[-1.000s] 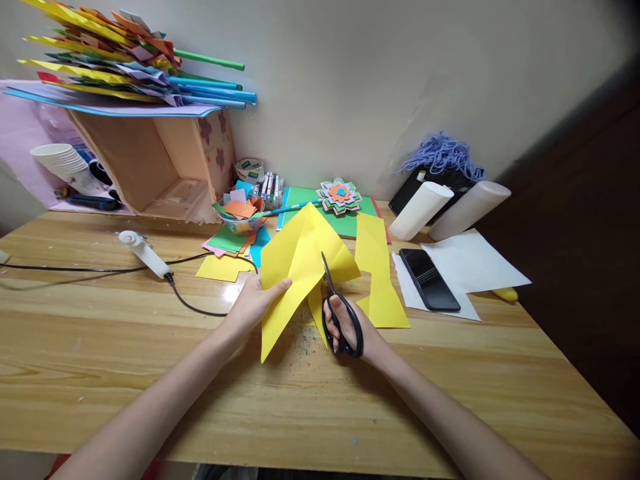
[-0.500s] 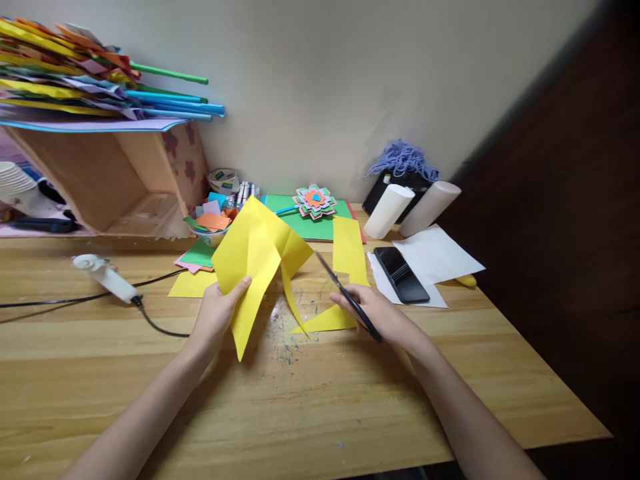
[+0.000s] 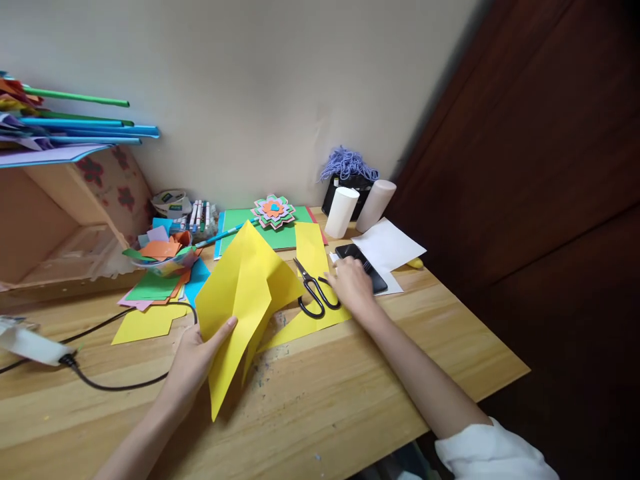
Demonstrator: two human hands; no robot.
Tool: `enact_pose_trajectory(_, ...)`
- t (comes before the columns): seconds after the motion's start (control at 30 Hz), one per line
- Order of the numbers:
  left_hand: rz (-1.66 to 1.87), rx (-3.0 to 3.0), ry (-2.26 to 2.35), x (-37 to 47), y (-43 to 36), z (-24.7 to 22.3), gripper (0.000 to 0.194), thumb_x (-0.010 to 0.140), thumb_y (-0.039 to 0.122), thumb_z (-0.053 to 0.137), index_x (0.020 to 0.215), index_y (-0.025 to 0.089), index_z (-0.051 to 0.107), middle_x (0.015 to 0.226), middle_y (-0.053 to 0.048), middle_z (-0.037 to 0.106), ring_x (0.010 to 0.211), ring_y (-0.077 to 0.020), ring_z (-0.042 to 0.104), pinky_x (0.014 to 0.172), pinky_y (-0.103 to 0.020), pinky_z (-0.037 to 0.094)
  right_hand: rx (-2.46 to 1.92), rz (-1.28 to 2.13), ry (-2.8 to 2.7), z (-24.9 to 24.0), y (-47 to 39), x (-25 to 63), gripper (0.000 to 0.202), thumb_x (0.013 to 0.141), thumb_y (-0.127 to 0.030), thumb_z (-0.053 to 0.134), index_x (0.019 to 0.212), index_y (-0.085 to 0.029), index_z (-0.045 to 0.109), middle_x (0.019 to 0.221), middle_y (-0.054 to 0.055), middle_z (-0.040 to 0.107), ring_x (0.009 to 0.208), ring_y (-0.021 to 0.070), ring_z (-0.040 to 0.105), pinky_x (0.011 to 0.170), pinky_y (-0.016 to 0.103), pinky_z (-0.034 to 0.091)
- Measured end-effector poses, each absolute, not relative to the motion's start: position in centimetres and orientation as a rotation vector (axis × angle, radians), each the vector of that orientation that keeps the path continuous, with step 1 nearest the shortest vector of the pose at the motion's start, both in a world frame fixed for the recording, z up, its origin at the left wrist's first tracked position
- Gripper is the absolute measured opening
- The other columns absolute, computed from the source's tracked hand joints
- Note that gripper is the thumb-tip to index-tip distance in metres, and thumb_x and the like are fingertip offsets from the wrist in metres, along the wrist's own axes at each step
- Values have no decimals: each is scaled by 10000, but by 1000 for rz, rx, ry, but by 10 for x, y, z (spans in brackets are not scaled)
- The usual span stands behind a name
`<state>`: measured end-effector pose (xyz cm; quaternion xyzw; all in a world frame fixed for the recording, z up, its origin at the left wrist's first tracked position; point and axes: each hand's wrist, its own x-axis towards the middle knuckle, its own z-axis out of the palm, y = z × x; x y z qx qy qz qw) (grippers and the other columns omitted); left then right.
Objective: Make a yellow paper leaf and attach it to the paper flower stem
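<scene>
My left hand pinches a creased, cut sheet of yellow paper between thumb and fingers, holding it up above the table. A pair of scissors with black handles lies on yellow paper scraps, its blades slightly apart and pointing away from me. Just right of the scissors, my right hand is lowered over the left side of a black phone, thumb apart from the fingers. Nothing shows in that hand, though its fingertips are partly hidden.
A layered paper flower lies on green sheets. Two white rolls stand before a black holder topped with purple yarn. White paper lies beneath the phone. At left are a bowl of scraps and a corded white tool.
My right hand has put the scissors down on the scraps and moved right to the phone. The yellow sheet stays in my left hand, tilted differently. The view has swung right.
</scene>
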<state>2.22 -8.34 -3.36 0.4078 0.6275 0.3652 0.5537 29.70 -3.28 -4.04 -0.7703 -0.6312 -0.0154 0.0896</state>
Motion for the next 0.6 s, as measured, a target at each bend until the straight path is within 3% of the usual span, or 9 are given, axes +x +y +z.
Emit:
enact_pose_trajectory(0.13,864,937,1504,24,-83,-39,366,644,413,696,929,189,644,1036,-112,670,927,-296,636,679,-356,544,-2551,87,-1545,-41,-18,354,501,738,-411,591,1059,-46,468,1067,226,545,1030,338,491,782,372,404)
enact_pose_trajectory(0.47,801,1045,1605,31,-83,-35,295,663,398,675,866,185,656,923,-84,707,824,-271,667,608,-303,548,-2412,22,-1540,-64,-13,358,557,673,-431,629,1039,-109,359,991,187,552,955,301,522,731,332,404)
enact_pose_trajectory(0.6,745,1004,1639,32,-82,-35,273,693,361,653,893,175,651,930,-76,706,839,-254,665,634,-281,548,-2328,176,-1482,-64,-11,374,633,622,-461,665,1061,-123,360,1024,177,541,983,297,510,761,336,402)
